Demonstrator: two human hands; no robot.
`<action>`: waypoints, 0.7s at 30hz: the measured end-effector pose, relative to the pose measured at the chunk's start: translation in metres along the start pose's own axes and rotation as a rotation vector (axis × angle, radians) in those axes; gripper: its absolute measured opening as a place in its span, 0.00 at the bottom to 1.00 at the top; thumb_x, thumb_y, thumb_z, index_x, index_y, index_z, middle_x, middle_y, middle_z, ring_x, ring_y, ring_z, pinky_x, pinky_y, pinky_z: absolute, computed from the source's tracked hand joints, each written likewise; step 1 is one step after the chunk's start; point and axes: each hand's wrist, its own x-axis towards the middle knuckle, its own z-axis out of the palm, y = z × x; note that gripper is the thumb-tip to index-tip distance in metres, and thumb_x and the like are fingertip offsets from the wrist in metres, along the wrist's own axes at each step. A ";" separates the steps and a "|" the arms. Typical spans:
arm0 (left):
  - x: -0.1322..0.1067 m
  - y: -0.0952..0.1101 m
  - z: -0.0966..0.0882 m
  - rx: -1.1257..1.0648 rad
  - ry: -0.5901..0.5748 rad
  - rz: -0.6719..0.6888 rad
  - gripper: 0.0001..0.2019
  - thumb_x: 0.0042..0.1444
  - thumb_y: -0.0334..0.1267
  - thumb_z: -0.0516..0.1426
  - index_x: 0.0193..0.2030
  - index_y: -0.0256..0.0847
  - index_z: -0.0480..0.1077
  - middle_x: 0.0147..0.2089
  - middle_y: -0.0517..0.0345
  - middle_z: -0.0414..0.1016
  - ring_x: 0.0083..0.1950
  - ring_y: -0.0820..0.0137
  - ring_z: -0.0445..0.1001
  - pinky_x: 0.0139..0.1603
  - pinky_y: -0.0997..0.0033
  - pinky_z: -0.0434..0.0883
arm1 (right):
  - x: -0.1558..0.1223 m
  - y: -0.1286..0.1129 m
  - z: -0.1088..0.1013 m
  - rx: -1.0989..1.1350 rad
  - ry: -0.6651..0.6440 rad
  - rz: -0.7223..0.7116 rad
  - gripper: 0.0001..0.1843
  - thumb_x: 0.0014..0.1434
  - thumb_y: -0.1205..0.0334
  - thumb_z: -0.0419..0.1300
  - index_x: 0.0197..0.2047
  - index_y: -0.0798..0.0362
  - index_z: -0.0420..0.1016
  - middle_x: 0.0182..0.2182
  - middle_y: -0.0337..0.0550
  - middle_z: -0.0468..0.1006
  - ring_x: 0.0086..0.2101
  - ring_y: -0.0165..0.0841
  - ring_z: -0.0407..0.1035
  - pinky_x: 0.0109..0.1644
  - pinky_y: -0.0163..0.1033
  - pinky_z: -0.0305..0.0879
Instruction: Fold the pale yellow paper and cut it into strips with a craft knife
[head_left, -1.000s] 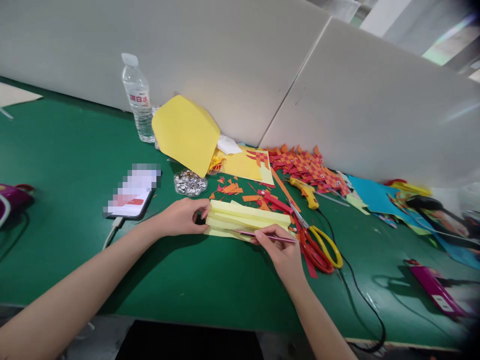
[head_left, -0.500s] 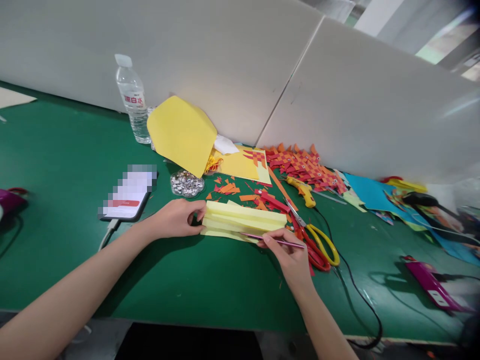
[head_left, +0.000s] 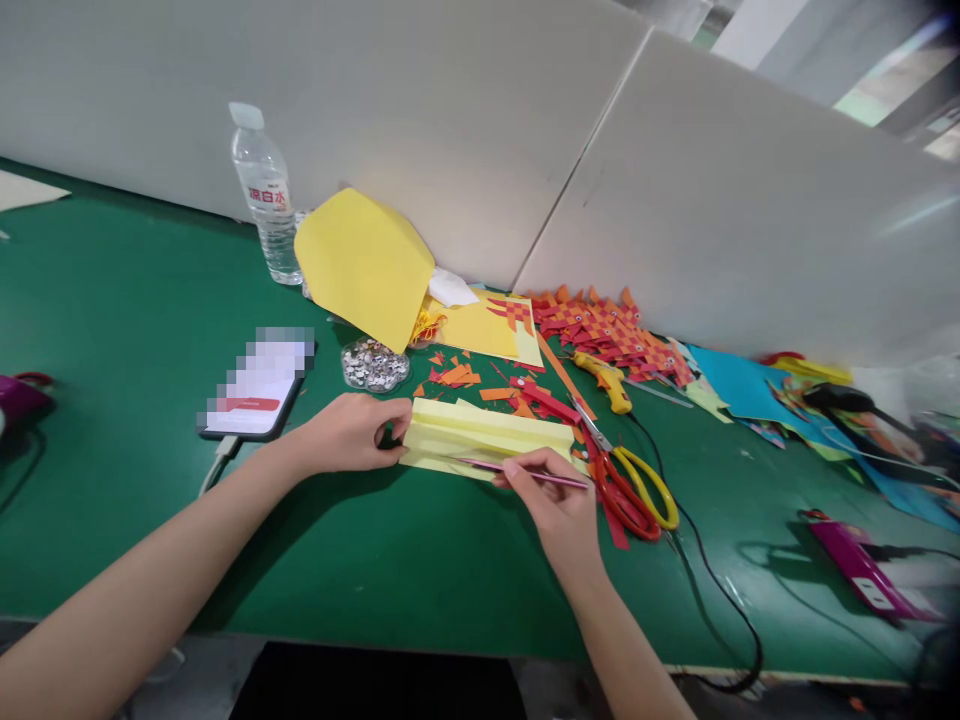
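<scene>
A pale yellow sheet of paper (head_left: 487,430) with lengthwise creases lies on the green table in front of me. My left hand (head_left: 360,432) pinches its left end between thumb and fingers. My right hand (head_left: 551,490) grips a thin pink pointed tool (head_left: 559,480) much like a pen. The tool's dark, slender tip points left and rests over the paper's near lengthwise strip. Whether it is a pair of tweezers or a single point, I cannot make out. Right-hand fingers also touch the paper's near edge.
Red- and yellow-handled scissors (head_left: 637,490) lie right of the paper, near a yellow glue gun (head_left: 606,382) with a black cord. Behind are orange paper scraps (head_left: 457,375), a tub of googly eyes (head_left: 373,366) and woven fish (head_left: 600,330). A phone (head_left: 259,385) and water bottle (head_left: 266,200) stand left.
My right hand has slid left along the paper's near edge with the pink tool. The left hand keeps its hold on the left end.
</scene>
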 end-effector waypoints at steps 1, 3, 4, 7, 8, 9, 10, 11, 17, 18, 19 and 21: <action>0.000 0.000 0.000 0.000 -0.001 -0.001 0.07 0.48 0.39 0.55 0.30 0.43 0.59 0.22 0.68 0.68 0.24 0.75 0.67 0.25 0.78 0.53 | 0.000 -0.001 0.006 0.020 -0.023 0.005 0.08 0.54 0.58 0.63 0.28 0.52 0.74 0.23 0.41 0.78 0.27 0.35 0.75 0.33 0.36 0.70; 0.000 -0.001 0.000 0.000 -0.003 -0.002 0.07 0.48 0.39 0.55 0.30 0.43 0.59 0.22 0.68 0.68 0.24 0.75 0.67 0.25 0.78 0.54 | 0.002 -0.003 0.018 0.048 -0.055 0.015 0.08 0.54 0.57 0.62 0.29 0.52 0.74 0.24 0.41 0.78 0.28 0.35 0.75 0.34 0.37 0.71; 0.000 -0.001 -0.001 -0.001 -0.002 0.001 0.07 0.47 0.39 0.55 0.30 0.43 0.59 0.22 0.68 0.68 0.24 0.75 0.68 0.24 0.78 0.54 | 0.003 -0.003 0.023 0.057 -0.063 0.022 0.08 0.54 0.57 0.62 0.29 0.52 0.73 0.24 0.41 0.78 0.29 0.35 0.75 0.34 0.37 0.71; 0.000 -0.002 -0.002 -0.001 0.001 0.017 0.07 0.47 0.39 0.56 0.30 0.43 0.59 0.22 0.68 0.69 0.24 0.75 0.68 0.24 0.78 0.54 | 0.007 -0.003 0.034 0.080 -0.077 0.047 0.08 0.54 0.57 0.63 0.29 0.52 0.73 0.25 0.41 0.78 0.29 0.35 0.75 0.34 0.37 0.71; 0.000 -0.002 -0.002 -0.001 0.003 0.024 0.07 0.47 0.38 0.56 0.31 0.43 0.60 0.22 0.68 0.69 0.24 0.75 0.68 0.24 0.78 0.54 | 0.008 -0.003 0.036 0.087 -0.081 0.055 0.08 0.53 0.57 0.63 0.29 0.52 0.73 0.25 0.41 0.78 0.29 0.35 0.75 0.34 0.37 0.71; 0.000 -0.002 -0.003 0.002 0.005 0.030 0.07 0.47 0.38 0.56 0.31 0.43 0.60 0.23 0.68 0.69 0.24 0.75 0.68 0.24 0.78 0.53 | 0.009 -0.002 0.037 0.094 -0.085 0.062 0.08 0.53 0.57 0.63 0.29 0.52 0.73 0.25 0.41 0.77 0.29 0.35 0.75 0.34 0.37 0.70; 0.000 -0.002 -0.003 0.005 0.007 0.035 0.07 0.46 0.38 0.56 0.31 0.43 0.60 0.23 0.68 0.69 0.24 0.75 0.68 0.24 0.78 0.53 | 0.009 -0.002 0.038 0.099 -0.087 0.068 0.08 0.53 0.57 0.63 0.29 0.52 0.73 0.25 0.41 0.77 0.29 0.35 0.75 0.34 0.37 0.70; 0.000 -0.002 -0.003 0.009 0.009 0.038 0.07 0.46 0.38 0.56 0.31 0.43 0.60 0.22 0.68 0.69 0.24 0.75 0.68 0.24 0.77 0.53 | 0.010 -0.001 0.038 0.101 -0.088 0.072 0.08 0.53 0.57 0.63 0.29 0.52 0.73 0.25 0.41 0.77 0.29 0.35 0.75 0.34 0.37 0.70; 0.000 -0.001 -0.003 0.018 0.019 0.041 0.07 0.46 0.37 0.56 0.30 0.43 0.60 0.22 0.68 0.69 0.23 0.75 0.68 0.24 0.77 0.53 | 0.009 0.004 0.036 0.121 -0.077 0.085 0.09 0.53 0.56 0.64 0.29 0.52 0.73 0.24 0.41 0.77 0.29 0.35 0.75 0.35 0.38 0.70; 0.000 -0.001 -0.003 0.019 0.020 0.038 0.07 0.46 0.37 0.56 0.30 0.43 0.60 0.21 0.68 0.69 0.23 0.75 0.68 0.24 0.77 0.53 | 0.009 0.004 0.036 0.126 -0.074 0.086 0.09 0.53 0.56 0.64 0.29 0.52 0.73 0.24 0.40 0.77 0.29 0.35 0.75 0.35 0.38 0.70; 0.000 -0.001 -0.003 0.018 0.018 0.035 0.07 0.46 0.37 0.56 0.30 0.43 0.60 0.21 0.68 0.69 0.23 0.75 0.68 0.24 0.78 0.53 | 0.009 0.004 0.036 0.130 -0.072 0.086 0.09 0.53 0.56 0.64 0.29 0.52 0.73 0.24 0.40 0.77 0.29 0.35 0.75 0.35 0.37 0.70; 0.000 0.000 -0.004 0.010 0.010 0.030 0.07 0.45 0.36 0.56 0.30 0.43 0.59 0.22 0.68 0.69 0.23 0.75 0.68 0.23 0.78 0.53 | 0.009 0.004 0.037 0.135 -0.073 0.086 0.09 0.53 0.56 0.64 0.29 0.52 0.73 0.24 0.40 0.77 0.28 0.35 0.75 0.34 0.37 0.70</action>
